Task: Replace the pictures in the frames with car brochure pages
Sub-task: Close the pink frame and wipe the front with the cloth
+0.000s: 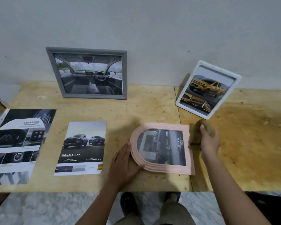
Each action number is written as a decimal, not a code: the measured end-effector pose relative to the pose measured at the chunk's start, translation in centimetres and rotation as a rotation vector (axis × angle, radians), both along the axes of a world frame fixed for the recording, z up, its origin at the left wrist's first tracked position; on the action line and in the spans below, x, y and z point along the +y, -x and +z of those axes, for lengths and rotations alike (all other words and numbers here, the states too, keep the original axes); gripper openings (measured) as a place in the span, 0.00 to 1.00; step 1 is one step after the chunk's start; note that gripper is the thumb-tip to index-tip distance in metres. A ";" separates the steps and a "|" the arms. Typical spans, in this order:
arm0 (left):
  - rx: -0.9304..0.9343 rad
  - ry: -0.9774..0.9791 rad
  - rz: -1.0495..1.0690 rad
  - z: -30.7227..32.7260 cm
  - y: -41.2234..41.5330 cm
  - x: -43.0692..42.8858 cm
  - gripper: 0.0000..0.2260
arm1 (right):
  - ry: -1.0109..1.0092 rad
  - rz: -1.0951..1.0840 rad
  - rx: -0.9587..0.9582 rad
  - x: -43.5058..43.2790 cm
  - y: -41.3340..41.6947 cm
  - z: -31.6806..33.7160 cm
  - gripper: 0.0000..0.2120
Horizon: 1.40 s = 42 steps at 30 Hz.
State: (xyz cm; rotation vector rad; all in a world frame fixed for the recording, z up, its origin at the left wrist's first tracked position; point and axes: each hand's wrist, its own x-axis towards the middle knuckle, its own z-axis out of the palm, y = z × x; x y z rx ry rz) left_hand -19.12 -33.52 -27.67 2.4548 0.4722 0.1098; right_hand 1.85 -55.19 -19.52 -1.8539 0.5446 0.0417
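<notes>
A pink arched frame point(187, 148) lies flat on the wooden table point(152, 108) with a grey car brochure page showing in its window. My left hand point(124, 161) rests against the frame's curved left end, fingers spread on the table. My right hand point(208, 140) grips a brown flap point(195, 133) at the frame's right end, apparently its back stand. A grey frame point(88, 73) with a car interior picture leans on the wall. To the right, a white frame point(208, 90) with a yellow truck page also leans there.
Two loose brochure pages lie at the left: a "Double Cab" page point(81, 148) and a larger dark "Advanced" page point(18, 143). The table's front edge runs just below the pink frame. My feet show on the marbled floor point(39, 208) below.
</notes>
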 end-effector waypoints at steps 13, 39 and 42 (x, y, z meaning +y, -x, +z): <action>-0.026 -0.040 0.012 0.3 -0.4 0.0 0.45 | 0.612 0.798 -0.283 7.6 1.8 -4.3 0.09; 0.104 -0.038 -0.025 0.4 -0.2 0.1 0.42 | 0.628 1.334 -0.227 13.6 6.7 -3.1 0.19; 0.134 -0.071 -0.002 0.5 -0.3 0.2 0.44 | 0.643 1.399 -0.262 14.0 6.2 -2.9 0.20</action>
